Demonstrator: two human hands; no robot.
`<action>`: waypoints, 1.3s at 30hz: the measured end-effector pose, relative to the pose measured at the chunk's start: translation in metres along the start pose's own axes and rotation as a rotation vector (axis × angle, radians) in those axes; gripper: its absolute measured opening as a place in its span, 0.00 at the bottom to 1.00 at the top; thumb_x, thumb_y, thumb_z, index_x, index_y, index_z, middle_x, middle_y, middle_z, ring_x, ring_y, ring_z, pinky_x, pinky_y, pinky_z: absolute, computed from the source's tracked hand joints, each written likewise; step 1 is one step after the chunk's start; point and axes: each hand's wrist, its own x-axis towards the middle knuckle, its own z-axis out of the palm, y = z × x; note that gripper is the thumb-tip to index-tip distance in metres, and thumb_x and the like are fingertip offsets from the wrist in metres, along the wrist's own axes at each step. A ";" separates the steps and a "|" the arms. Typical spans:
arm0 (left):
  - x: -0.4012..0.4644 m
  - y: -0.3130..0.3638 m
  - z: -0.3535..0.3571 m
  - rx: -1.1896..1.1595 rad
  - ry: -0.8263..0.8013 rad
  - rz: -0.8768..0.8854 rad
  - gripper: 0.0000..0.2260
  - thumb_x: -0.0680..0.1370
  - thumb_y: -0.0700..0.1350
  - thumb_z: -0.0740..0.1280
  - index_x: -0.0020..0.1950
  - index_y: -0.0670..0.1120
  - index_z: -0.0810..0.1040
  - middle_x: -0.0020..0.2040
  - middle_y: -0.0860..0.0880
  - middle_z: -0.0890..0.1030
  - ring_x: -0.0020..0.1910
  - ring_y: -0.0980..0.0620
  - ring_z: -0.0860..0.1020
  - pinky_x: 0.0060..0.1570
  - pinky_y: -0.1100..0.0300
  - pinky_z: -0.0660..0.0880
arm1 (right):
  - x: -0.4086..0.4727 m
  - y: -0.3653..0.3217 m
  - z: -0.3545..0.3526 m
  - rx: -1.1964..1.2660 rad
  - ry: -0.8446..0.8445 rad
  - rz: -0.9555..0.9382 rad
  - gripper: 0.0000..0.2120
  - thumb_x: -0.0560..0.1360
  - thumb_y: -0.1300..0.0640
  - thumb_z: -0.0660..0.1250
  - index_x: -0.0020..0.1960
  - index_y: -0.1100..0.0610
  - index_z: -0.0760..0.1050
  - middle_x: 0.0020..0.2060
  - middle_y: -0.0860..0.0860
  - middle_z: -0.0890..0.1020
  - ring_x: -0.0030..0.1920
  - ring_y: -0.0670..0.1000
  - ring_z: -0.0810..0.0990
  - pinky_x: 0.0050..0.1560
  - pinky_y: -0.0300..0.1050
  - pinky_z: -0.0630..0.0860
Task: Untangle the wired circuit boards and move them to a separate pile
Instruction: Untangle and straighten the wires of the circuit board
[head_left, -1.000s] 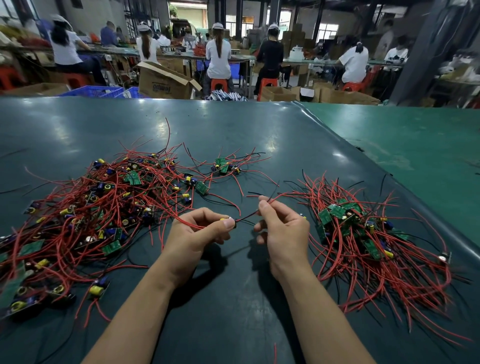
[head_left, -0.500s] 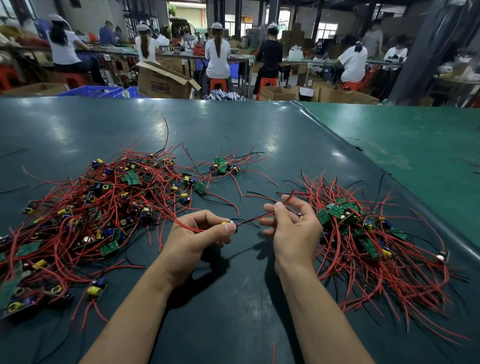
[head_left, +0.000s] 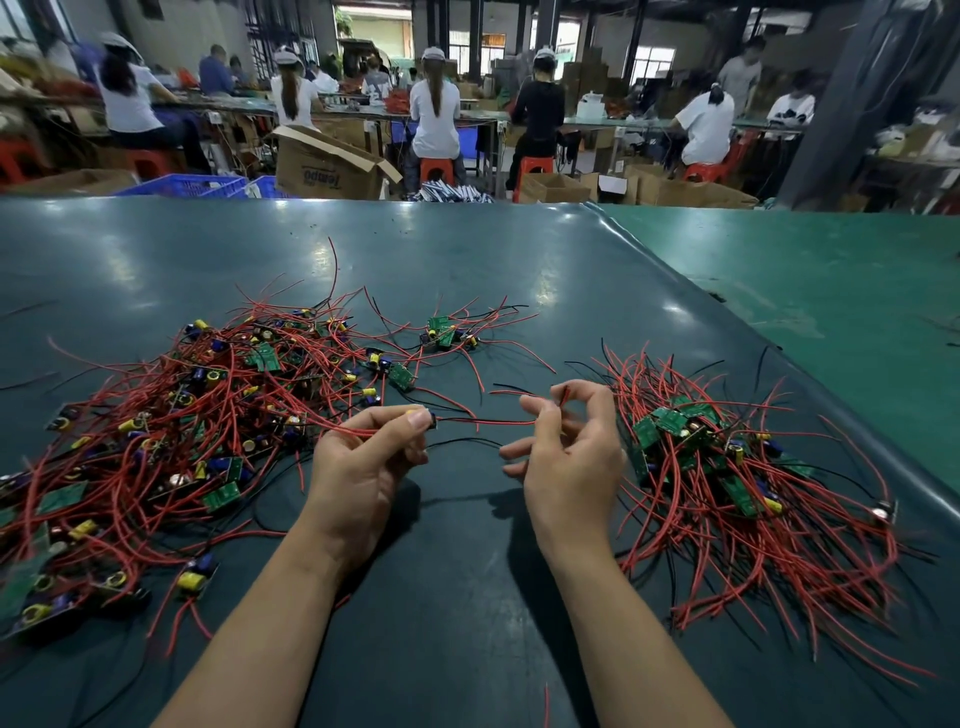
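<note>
R hand (head_left: 569, 457) raised since 0.5 s ago | grip: pinches red wire (head_left: 504, 422) | L hand (head_left: 363, 462) pinches board (mostly hidden)

A big tangled heap of circuit boards (head_left: 208, 415) sprawls across the left of the frame: small green boards with yellow and blue capacitors, knotted in red and black wires. At the right sits the sorted pile (head_left: 727, 467), its red leads fanning outward. Between them, at centre, one wired board (head_left: 428, 417) is held up, its red wire (head_left: 498, 422) stretched sideways.
</note>
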 end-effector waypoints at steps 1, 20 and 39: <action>0.000 0.000 0.001 0.001 -0.006 0.000 0.01 0.65 0.39 0.71 0.35 0.43 0.83 0.29 0.48 0.76 0.30 0.53 0.73 0.39 0.61 0.73 | 0.000 -0.001 0.000 -0.010 0.011 -0.025 0.16 0.80 0.65 0.60 0.44 0.44 0.69 0.43 0.49 0.84 0.29 0.52 0.83 0.25 0.44 0.77; 0.002 -0.007 0.005 0.207 0.091 0.203 0.12 0.64 0.46 0.76 0.45 0.44 0.83 0.38 0.50 0.85 0.37 0.57 0.81 0.43 0.68 0.77 | 0.012 0.004 0.000 0.313 0.228 0.301 0.07 0.81 0.58 0.63 0.45 0.56 0.68 0.34 0.56 0.84 0.31 0.54 0.84 0.26 0.42 0.77; -0.003 -0.003 -0.011 1.136 0.052 1.094 0.12 0.77 0.52 0.69 0.53 0.46 0.84 0.43 0.49 0.81 0.42 0.48 0.77 0.46 0.43 0.72 | -0.026 -0.004 0.014 -0.077 -0.350 -0.517 0.11 0.77 0.59 0.66 0.54 0.64 0.81 0.47 0.54 0.81 0.48 0.51 0.80 0.48 0.43 0.77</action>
